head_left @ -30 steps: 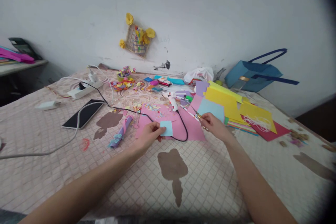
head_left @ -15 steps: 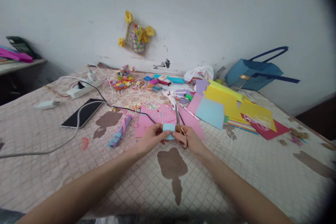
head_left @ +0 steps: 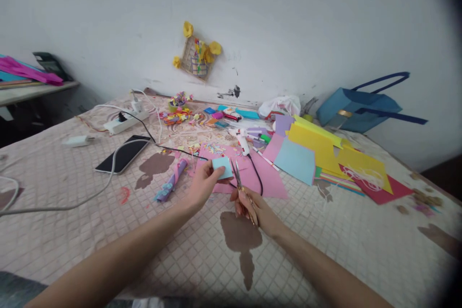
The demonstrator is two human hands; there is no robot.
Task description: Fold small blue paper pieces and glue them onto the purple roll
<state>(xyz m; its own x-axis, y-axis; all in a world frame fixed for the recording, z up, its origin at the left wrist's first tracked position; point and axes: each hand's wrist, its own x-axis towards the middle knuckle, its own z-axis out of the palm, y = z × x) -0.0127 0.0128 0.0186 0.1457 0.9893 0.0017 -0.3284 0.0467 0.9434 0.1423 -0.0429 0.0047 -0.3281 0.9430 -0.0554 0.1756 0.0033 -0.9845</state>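
Observation:
A small light blue square of paper (head_left: 221, 165) is pinched in my left hand (head_left: 205, 184), with the thumb lying on its face. My right hand (head_left: 254, 208) is wrapped round the gold handles of a pair of scissors (head_left: 237, 175). The scissor blades point up and away, slightly parted, just right of the paper and apart from it. Behind both hands lies a pink sheet (head_left: 265, 184) strewn with small paper scraps. A white glue gun (head_left: 242, 142) with a black cord rests on it, and a purple rolled paper piece (head_left: 172, 180) lies to the left.
A black phone-like slab (head_left: 123, 155), a grey cable and a white power strip (head_left: 126, 122) lie on the left. Yellow sheets (head_left: 314, 144), a light blue sheet (head_left: 296, 160) and a red sheet (head_left: 393, 187) spread over the right. A blue bag (head_left: 355, 108) stands by the wall.
My right hand has drawn away from the paper, and the scissors in it now point forward with blades parted. My left hand has shifted slightly left and up with the blue paper.

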